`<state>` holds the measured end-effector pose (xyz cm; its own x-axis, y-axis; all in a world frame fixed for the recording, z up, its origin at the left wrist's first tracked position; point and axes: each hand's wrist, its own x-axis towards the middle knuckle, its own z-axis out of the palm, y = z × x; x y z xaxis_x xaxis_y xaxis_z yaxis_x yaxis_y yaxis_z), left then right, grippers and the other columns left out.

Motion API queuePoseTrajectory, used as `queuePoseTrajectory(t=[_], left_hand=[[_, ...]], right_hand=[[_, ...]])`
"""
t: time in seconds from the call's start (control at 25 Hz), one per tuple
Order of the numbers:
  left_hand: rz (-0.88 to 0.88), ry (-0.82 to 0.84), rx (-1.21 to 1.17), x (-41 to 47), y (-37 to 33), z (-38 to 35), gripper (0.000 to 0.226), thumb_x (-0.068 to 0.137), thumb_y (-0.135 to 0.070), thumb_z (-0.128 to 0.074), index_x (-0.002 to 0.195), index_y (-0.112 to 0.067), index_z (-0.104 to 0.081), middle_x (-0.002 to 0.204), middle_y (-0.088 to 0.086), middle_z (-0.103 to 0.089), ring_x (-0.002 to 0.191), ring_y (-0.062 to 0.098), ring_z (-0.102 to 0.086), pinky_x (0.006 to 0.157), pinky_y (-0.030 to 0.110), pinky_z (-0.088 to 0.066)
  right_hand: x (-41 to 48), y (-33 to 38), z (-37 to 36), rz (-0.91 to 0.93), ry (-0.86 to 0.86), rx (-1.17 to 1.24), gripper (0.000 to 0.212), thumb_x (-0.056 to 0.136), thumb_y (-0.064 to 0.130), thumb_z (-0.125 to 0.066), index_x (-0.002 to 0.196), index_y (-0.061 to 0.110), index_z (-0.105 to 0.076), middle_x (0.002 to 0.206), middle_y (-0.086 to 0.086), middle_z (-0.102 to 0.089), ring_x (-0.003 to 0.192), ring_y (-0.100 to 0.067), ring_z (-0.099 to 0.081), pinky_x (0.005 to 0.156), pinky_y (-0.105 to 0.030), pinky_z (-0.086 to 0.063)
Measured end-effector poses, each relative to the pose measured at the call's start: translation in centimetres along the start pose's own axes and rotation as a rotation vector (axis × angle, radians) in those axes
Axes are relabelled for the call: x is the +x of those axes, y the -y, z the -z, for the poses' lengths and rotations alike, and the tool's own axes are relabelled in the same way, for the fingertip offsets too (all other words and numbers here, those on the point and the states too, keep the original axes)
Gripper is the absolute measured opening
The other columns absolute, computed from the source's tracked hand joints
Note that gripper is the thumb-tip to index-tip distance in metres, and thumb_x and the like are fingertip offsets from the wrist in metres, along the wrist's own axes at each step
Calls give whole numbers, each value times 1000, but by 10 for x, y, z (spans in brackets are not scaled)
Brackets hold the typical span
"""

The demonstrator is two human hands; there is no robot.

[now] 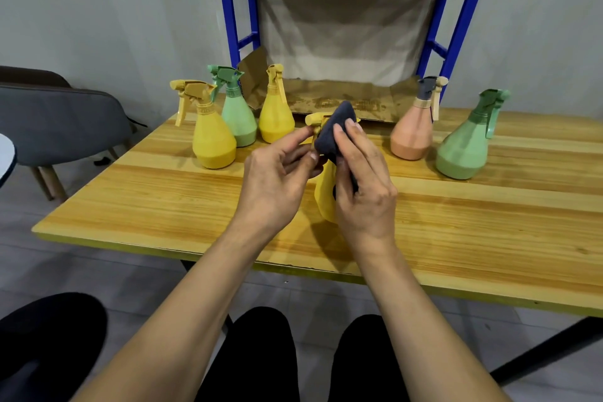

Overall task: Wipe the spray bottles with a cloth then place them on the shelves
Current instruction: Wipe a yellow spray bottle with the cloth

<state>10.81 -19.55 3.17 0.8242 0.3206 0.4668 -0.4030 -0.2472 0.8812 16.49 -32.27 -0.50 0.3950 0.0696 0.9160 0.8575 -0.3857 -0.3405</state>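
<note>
ok so my left hand (277,179) pinches the yellow spray bottle (324,196) by its nozzle, right hand (362,179) clamps the dark cloth (336,130) against it, over the table (163,199)

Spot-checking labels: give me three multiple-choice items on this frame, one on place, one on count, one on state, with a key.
1. Where does the pink bottle stand?
A. On the table, right of the hands
B. On the shelf
C. On the chair

2. How many green bottles stand on the table?
A. One
B. Two
C. Four

3. What does the right hand do?
A. Rests empty
B. Presses a dark cloth on the held yellow bottle
C. Grips a shelf post

Key: 1 A, it stands on the wood; 2 B, one each side; 3 B, cloth covers the sprayer, which the left hand steadies.
</note>
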Motion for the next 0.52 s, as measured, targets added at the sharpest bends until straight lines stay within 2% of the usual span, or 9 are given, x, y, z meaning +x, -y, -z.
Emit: queuePoseTrajectory(t=[0.12,0.24,0.32,0.4,0.44,0.52], left_hand=[[-23,25,35,-3,-3,-2,47,98,1,-65,143,-7,-56,118,14,-74,102,14,-77,90,32,-62],[-157,46,180,-5,-3,-4,38,98,0,-65,130,-20,-67,102,-6,-77,92,1,-75,85,23,-60],[-260,29,329,-4,-1,-2,21,97,-1,-65,112,-13,-73,88,-19,-73,81,-8,-70,74,13,-54],[-239,36,275,-4,1,0,19,99,-4,-64,115,-9,-73,94,-9,-77,87,-2,-73,80,23,-60],[-209,50,211,-3,1,0,23,100,-5,-63,121,-11,-72,98,-2,-79,92,5,-76,85,31,-62],[-179,71,135,-5,-2,-2,35,101,-5,-62,133,-19,-67,103,4,-79,97,10,-77,89,37,-63]], right_hand=[[6,5,7,-100,-53,53,36,99,-2,-56,135,0,-61,143,-14,-58,136,-24,-53,112,-42,-45],[26,15,11,-27,-69,93,36,100,2,-57,135,3,-62,142,-11,-59,137,-21,-52,114,-38,-43],[38,17,15,39,26,84,36,97,6,-56,131,9,-66,138,-5,-62,134,-19,-54,112,-43,-42],[47,15,19,14,135,68,36,93,9,-55,127,12,-67,130,-3,-64,125,-21,-57,106,-47,-43],[50,12,20,-17,181,62,35,93,9,-54,126,11,-65,127,-4,-64,120,-22,-57,103,-48,-44],[55,6,23,-84,242,51,32,96,9,-52,127,10,-62,123,-4,-62,113,-22,-55,99,-46,-44]])
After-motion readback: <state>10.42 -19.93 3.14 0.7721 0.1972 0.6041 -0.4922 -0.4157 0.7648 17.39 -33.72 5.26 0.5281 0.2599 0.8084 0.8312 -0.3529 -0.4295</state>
